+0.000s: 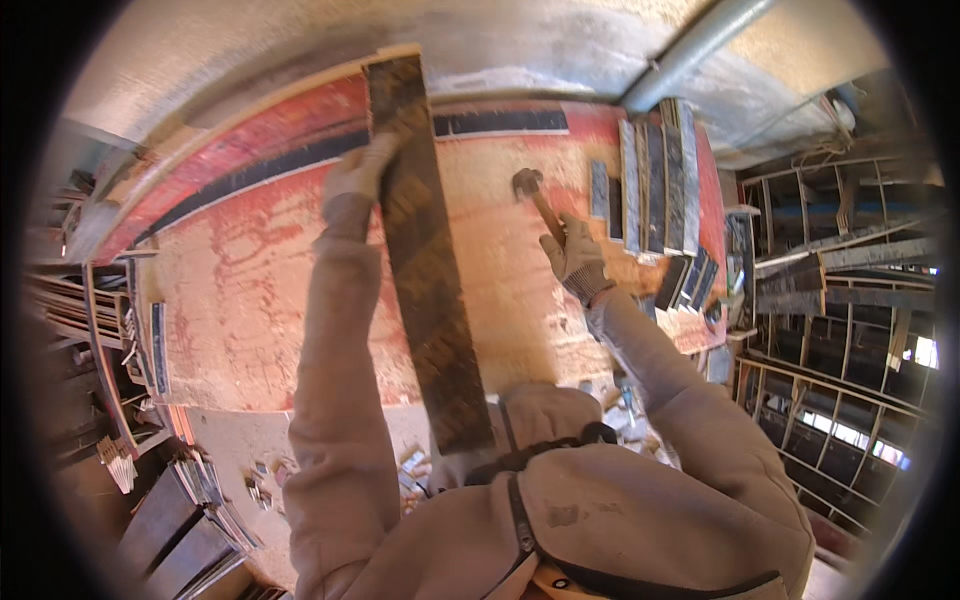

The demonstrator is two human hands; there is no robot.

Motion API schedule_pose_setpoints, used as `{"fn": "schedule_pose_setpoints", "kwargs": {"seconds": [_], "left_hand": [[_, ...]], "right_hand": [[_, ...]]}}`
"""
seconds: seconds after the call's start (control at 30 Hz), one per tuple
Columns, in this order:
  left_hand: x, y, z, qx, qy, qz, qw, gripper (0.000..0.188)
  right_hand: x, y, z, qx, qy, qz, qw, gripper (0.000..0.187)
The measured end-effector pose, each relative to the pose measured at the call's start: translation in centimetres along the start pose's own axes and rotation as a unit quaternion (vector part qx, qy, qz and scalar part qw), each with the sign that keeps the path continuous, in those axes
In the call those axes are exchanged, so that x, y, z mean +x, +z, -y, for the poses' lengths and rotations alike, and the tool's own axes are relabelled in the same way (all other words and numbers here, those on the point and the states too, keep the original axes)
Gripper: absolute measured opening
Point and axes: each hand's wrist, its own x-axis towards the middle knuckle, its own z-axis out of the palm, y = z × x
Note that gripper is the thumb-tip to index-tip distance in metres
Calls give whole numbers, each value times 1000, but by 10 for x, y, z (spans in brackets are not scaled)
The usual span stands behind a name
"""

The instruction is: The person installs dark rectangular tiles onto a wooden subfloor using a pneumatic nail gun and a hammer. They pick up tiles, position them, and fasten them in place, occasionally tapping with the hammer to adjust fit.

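My gloved left hand (360,172) grips the left edge of a long dark plywood board (428,270). The board runs from the table's far edge back toward my body, its near end over the front edge by my waist. To the right of it, my gloved right hand (576,254) is closed around the wooden handle of a hammer (543,208). The hammer's dark head points away from me, above the worn table top. Both hands are apart from each other. The left fingertips are partly hidden by the glove and board.
A red, worn work table (250,260) spreads before me. Dark strips (500,122) lie along its far side. Stacked boards (658,185) stand at its right end, with short blocks (688,280) nearer. A pipe (690,55) slants behind; racks (840,300) fill the right; panels (185,515) lean lower left.
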Motion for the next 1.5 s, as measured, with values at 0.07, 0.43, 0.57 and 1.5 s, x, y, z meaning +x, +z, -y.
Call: {"fn": "schedule_pose_setpoints", "kwargs": {"seconds": [0.07,0.43,0.57,1.5], "left_hand": [[-63,-20,-1,-40,50,-101,993,43],[-355,16,-153,99,491,108,859,32],[-391,-55,-141,119,476,174,854,31],[-291,-996,444,539,-3,-297,788,51]], "right_hand": [[-78,9,-61,-161,34,-20,986,55],[-284,17,-208,-326,279,185,884,70],[-318,43,-103,-294,201,154,921,70],[-185,531,689,-194,147,295,924,64]]}}
